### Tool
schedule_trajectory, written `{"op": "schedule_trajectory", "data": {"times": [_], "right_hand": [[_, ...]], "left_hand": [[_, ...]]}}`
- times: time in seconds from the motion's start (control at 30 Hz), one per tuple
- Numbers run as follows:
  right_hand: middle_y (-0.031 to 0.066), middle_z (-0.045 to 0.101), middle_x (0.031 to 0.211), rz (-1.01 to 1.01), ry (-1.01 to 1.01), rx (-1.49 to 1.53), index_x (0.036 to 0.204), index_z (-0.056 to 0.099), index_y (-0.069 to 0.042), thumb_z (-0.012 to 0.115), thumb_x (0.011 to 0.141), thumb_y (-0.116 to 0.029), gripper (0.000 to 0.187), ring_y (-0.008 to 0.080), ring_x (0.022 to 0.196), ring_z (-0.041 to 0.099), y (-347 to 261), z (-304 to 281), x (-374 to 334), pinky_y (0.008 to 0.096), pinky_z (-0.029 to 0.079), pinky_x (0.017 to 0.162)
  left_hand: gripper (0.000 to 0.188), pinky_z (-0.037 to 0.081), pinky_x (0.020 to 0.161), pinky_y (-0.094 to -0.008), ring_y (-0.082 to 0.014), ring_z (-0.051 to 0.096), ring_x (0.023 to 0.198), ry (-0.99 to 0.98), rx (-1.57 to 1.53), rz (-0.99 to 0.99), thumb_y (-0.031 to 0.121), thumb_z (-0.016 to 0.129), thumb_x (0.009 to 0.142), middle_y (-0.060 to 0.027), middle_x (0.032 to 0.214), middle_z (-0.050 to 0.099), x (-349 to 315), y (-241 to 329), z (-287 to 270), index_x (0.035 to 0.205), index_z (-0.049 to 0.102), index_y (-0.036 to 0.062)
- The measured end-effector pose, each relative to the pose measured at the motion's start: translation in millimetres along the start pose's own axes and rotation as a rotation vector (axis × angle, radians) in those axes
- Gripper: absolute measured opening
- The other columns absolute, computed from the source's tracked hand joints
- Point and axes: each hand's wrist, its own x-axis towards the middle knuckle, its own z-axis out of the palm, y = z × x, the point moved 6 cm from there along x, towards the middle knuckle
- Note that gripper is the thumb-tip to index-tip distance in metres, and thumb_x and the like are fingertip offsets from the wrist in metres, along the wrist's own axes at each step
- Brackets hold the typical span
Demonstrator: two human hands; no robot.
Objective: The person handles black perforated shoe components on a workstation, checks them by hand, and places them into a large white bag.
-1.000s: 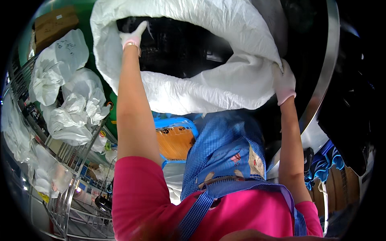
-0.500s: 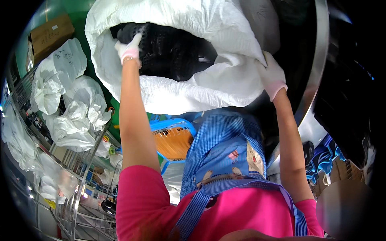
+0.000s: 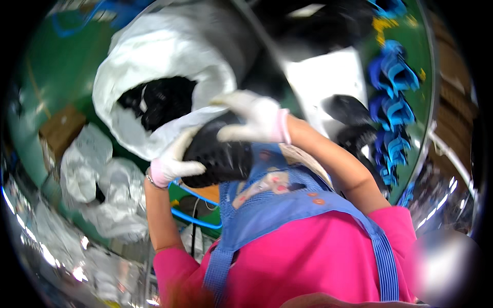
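Between my two white-gloved hands is a curved, glossy black piece [image 3: 221, 159] with a row of small holes or notches, held in front of my blue apron. My left hand [image 3: 177, 163] grips its left end, thumb on the near side. My right hand [image 3: 254, 119] lies over its upper right side, fingers bent and thumb against it; motion blurs this hand somewhat. Just beyond, at the upper left, stands a large white sack [image 3: 115, 84] with its mouth folded wide. Inside the sack lie more black pieces [image 3: 167, 100], their shapes hard to make out.
On the right, several wavy blue pieces [image 3: 395, 110] form a row on a green surface. Dark pieces [image 3: 349, 110] lie beside a bright white panel [image 3: 328, 77]. Whitish plastic bags [image 3: 84, 167] and a cardboard box [image 3: 62, 128] stand left. A blue-framed stool [image 3: 197, 220] is partly hidden below.
My left hand has come out of the sack, and my right hand has let go of the sack's rim. Both now hold a black piece near my apron. The view has turned rightward.
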Motion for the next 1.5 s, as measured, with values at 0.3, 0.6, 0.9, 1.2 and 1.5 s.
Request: {"op": "schedule_trajectory", "data": {"times": [0.3,0.6,0.9,1.2,1.5], "right_hand": [[0.0194,0.065,0.106,0.37,0.208,0.252,0.118,0.058,-0.004,0.064,0.076,-0.057,0.068,0.031,0.1,0.063,39.7,-29.9,-184.7,0.0359,0.048,0.088],[0.0194,0.059,0.115,0.359,0.883,0.719,0.127,0.045,0.003,0.056,0.088,-0.042,0.06,0.0255,0.109,0.057,56.6,-30.2,-281.1,0.0335,0.042,0.095],[0.0195,0.06,0.104,0.4,1.117,0.995,0.116,0.052,0.003,0.047,0.094,-0.048,0.056,0.0257,0.1,0.057,91.2,-18.6,-286.2,0.0329,0.042,0.09],[0.0166,0.056,0.086,0.468,1.315,0.91,0.094,0.052,0.003,0.05,0.092,-0.047,0.051,0.0229,0.084,0.054,73.2,-8.1,-335.9,0.0341,0.043,0.079],[0.0163,0.06,0.105,0.519,1.654,0.645,0.119,0.054,0.003,0.05,0.094,-0.025,0.038,0.0202,0.097,0.058,123.7,5.7,-391.1,0.0307,0.044,0.09]], "left_hand": [[0.092,0.039,0.102,-0.0393,-0.0232,0.047,0.118,0.038,0.349,0.064,0.011,0.079,0.073,-0.0125,0.132,0.042,66.3,61.5,106.2,0.148,0.025,0.0102],[0.079,0.031,0.109,-0.0387,-0.0233,0.037,0.13,-0.208,-0.198,-0.056,0.025,0.063,0.086,-0.0089,0.142,0.038,121.0,30.6,240.9,0.15,0.017,0.0108],[0.066,0.041,0.098,-0.0299,-0.0175,0.052,0.114,-0.444,0.508,-0.228,0.03,0.061,0.09,-0.0127,0.127,0.053,233.0,84.4,298.1,0.141,0.033,-0.0035],[0.057,0.048,0.089,-0.028,-0.0136,0.059,0.103,-0.564,0.348,-0.621,0.036,0.057,0.092,-0.0085,0.118,0.059,235.2,71.1,359.8,0.134,0.043,0.0],[0.079,0.047,0.09,-0.0316,-0.0218,0.06,0.103,-0.65,0.978,-0.086,0.035,0.075,0.071,-0.0158,0.116,0.061,267.2,30.6,407.4,0.132,0.044,-0.0037]]}}
